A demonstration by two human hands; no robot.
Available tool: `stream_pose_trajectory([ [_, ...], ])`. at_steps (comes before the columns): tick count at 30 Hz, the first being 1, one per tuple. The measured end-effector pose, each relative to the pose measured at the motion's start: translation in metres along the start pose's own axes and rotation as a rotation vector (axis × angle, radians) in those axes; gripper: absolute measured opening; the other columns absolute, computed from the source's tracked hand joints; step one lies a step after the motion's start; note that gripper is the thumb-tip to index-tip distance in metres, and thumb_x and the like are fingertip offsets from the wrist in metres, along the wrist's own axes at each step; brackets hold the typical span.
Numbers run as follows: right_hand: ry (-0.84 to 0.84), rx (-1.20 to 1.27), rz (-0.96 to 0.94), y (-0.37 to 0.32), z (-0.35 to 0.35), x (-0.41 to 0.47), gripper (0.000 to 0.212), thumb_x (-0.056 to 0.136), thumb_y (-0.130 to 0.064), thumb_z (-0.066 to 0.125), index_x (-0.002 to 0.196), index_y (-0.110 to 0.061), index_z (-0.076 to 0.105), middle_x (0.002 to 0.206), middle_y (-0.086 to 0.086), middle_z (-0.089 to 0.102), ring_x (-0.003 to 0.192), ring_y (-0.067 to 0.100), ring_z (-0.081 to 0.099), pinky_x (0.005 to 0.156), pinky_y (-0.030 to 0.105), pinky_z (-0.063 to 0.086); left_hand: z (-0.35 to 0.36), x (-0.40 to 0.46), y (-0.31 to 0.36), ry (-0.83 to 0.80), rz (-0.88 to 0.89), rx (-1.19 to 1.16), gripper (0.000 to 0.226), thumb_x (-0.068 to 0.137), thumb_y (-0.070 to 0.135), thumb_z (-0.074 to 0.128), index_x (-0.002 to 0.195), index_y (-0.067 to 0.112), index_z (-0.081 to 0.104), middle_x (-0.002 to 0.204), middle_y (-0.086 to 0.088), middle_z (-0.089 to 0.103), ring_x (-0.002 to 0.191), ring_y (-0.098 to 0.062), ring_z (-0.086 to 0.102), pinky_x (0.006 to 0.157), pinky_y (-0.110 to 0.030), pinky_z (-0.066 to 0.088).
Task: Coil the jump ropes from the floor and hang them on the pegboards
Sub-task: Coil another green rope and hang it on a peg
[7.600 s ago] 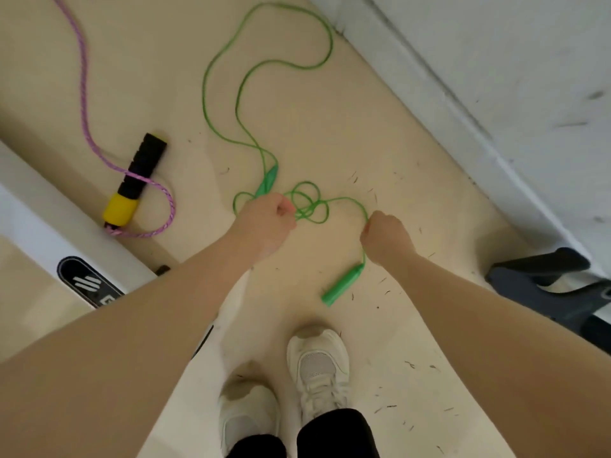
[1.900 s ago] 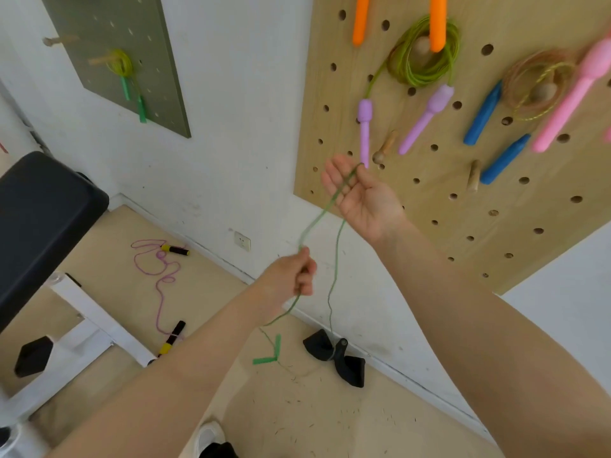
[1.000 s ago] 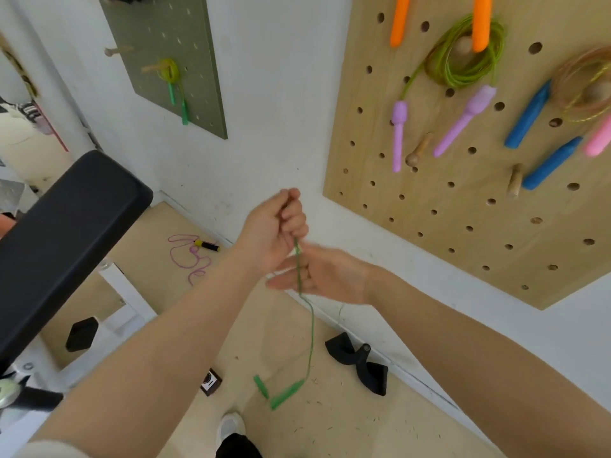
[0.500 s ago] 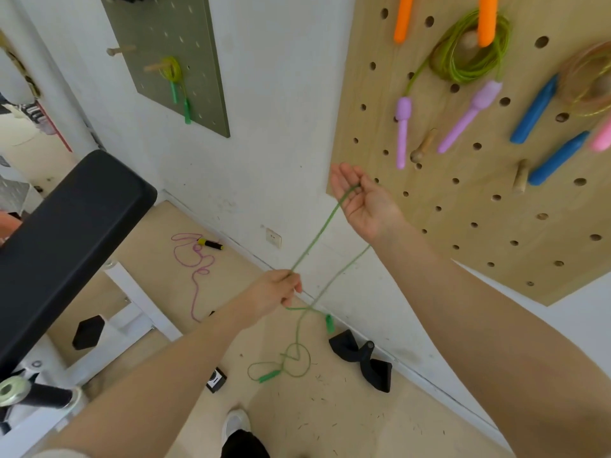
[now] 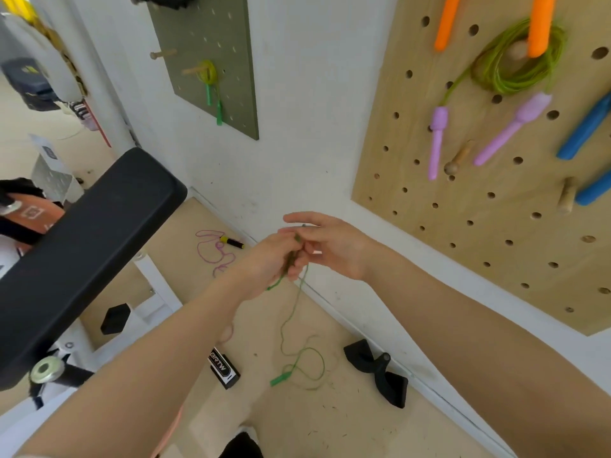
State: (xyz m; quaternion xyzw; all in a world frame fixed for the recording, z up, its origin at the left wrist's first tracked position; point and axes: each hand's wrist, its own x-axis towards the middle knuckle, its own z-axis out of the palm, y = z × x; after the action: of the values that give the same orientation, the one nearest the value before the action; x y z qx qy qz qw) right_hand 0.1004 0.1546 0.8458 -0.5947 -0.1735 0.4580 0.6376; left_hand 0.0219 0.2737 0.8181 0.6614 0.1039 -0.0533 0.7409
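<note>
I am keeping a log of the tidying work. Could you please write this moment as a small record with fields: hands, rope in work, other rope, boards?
left hand: grip closed around gathered loops of the green jump rope
right hand: fingers straight, meeting the left hand at the rope
rope in work: hangs from the hands to the floor; one green handle lies there beside a loose loop
other rope: pink jump rope, uncoiled on the floor near the wall
boards: wooden pegboard carries several coiled ropes; green pegboard carries one
</note>
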Motion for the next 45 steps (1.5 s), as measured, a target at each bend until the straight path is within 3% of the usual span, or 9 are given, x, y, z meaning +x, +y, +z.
stream_pose_trajectory([
  [5,0.255,0.182,-0.228,-0.021,-0.005,0.022,0.024,0.1,-0.008,0.038,0.101,-0.014,0.061,0.097,0.002,0.069,0.093,0.015,0.066,0.094,0.03,0.049,-0.025,0.002,-0.011,0.022,0.005,0.127,0.032,0.099,0.014,0.039,0.072,0.007,0.053,0.049,0.004,0.045,0.05,-0.013,0.045,0.06,-0.023,0.04],
  [11,0.512,0.341,-0.312,-0.037,-0.031,0.037,0.029,0.097,0.0,0.033,0.104,-0.012,0.058,0.105,0.004,0.066,0.093,0.011,0.066,0.084,0.024,0.051,-0.047,0.012,-0.005,0.028,-0.04,-0.021,0.034,0.1,0.014,0.038,0.067,0.01,0.047,0.043,0.01,0.027,0.036,-0.003,0.02,0.036,-0.014,0.02],
  [17,0.678,-0.317,-0.143,-0.03,-0.04,0.042,0.01,0.092,-0.012,0.055,0.084,-0.01,0.061,0.069,0.0,0.056,0.059,0.009,0.052,0.057,0.016,0.047,-0.065,0.019,0.02,-0.009,-0.024,-0.163,0.042,0.089,0.035,0.048,0.05,0.02,0.041,0.045,0.008,0.024,0.035,-0.005,0.02,0.036,-0.017,0.02],
  [20,0.648,-0.667,-0.083,-0.023,-0.038,0.047,0.019,0.094,-0.025,0.052,0.083,-0.012,0.062,0.079,0.0,0.054,0.074,0.014,0.047,0.069,0.024,0.036,-0.068,0.025,0.037,-0.07,0.046,-0.332,0.031,0.097,0.023,0.037,0.074,0.011,0.054,0.045,0.005,0.032,0.035,-0.008,0.03,0.038,-0.017,0.03],
  [23,0.474,-0.51,-0.037,-0.019,-0.036,0.048,0.03,0.098,-0.031,0.046,0.074,-0.013,0.051,0.07,-0.001,0.052,0.069,0.017,0.054,0.078,0.031,0.045,-0.075,0.033,0.045,-0.122,0.07,-0.389,0.03,0.098,0.009,0.03,0.098,0.013,0.06,0.05,0.004,0.04,0.032,-0.005,0.029,0.033,-0.014,0.023],
  [30,0.542,-0.58,-0.036,-0.009,-0.055,0.046,0.031,0.092,-0.038,0.054,0.07,-0.017,0.058,0.075,-0.003,0.056,0.073,0.012,0.054,0.086,0.029,0.041,-0.117,0.052,0.047,-0.069,0.19,-0.928,0.03,0.035,0.009,0.067,0.051,0.018,0.042,0.051,0.006,0.033,0.04,-0.007,0.018,0.034,-0.018,0.02],
  [38,0.768,-0.865,0.076,-0.006,-0.058,0.058,0.048,0.095,-0.048,0.042,0.087,-0.005,0.06,0.075,-0.003,0.057,0.075,0.018,0.056,0.065,0.028,0.04,-0.113,0.05,0.058,-0.452,0.205,-0.693,0.044,0.071,0.04,0.074,0.114,0.034,0.066,0.044,0.006,0.011,0.037,-0.01,0.008,0.034,-0.017,0.012],
  [42,0.657,-1.086,0.234,-0.003,-0.062,0.057,0.04,0.102,-0.031,0.03,0.092,-0.005,0.058,0.089,0.006,0.054,0.089,0.025,0.053,0.068,0.029,0.038,-0.112,0.05,0.07,-0.308,0.208,-0.645,0.039,0.087,0.033,0.047,0.123,0.037,0.058,0.047,0.007,0.012,0.038,-0.009,0.008,0.035,-0.016,0.014],
  [45,0.477,-1.255,0.305,-0.009,-0.04,0.067,0.035,0.099,-0.02,0.033,0.113,-0.008,0.062,0.12,0.007,0.057,0.111,0.026,0.051,0.089,0.03,0.041,-0.104,0.054,0.07,-0.288,0.131,-0.436,0.041,0.098,0.022,0.032,0.133,0.042,0.04,0.055,0.008,0.054,0.041,-0.006,0.045,0.045,-0.015,0.04],
])
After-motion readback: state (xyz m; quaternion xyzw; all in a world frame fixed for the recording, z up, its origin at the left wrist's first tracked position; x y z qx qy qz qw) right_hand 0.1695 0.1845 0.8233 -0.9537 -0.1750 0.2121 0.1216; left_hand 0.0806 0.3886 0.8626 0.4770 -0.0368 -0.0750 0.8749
